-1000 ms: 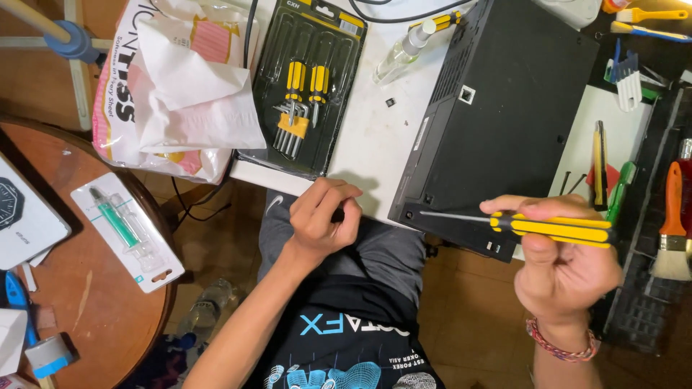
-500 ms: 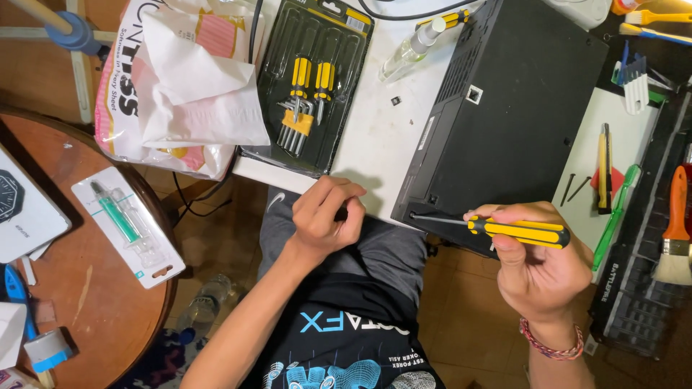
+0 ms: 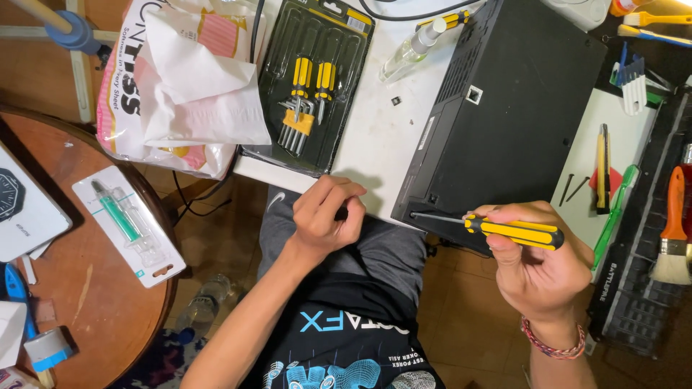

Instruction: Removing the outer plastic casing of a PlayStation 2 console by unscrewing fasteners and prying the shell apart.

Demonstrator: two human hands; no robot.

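Observation:
My right hand (image 3: 542,272) grips a yellow-and-black screwdriver (image 3: 513,232) held level. Its thin shaft points left, and the tip meets the near corner of a black box-shaped device (image 3: 504,122) lying on the white tabletop (image 3: 375,130). My left hand (image 3: 326,216) is curled into a loose fist at the table's near edge, just left of that corner; anything inside it is hidden. My lap in grey trousers is below both hands.
A black blister tray of yellow-handled screwdrivers (image 3: 310,86) lies left of the device, beside a tissue pack (image 3: 180,86). A spray bottle (image 3: 414,47) lies at the back. At the right are a utility knife (image 3: 602,169), loose screws (image 3: 569,189) and a paintbrush (image 3: 674,230). A packaged syringe (image 3: 126,220) lies on the round wooden table (image 3: 94,310).
My right hand and the screwdriver have shifted a little left, bringing the handle closer to the device. My left hand has stayed curled at the table edge.

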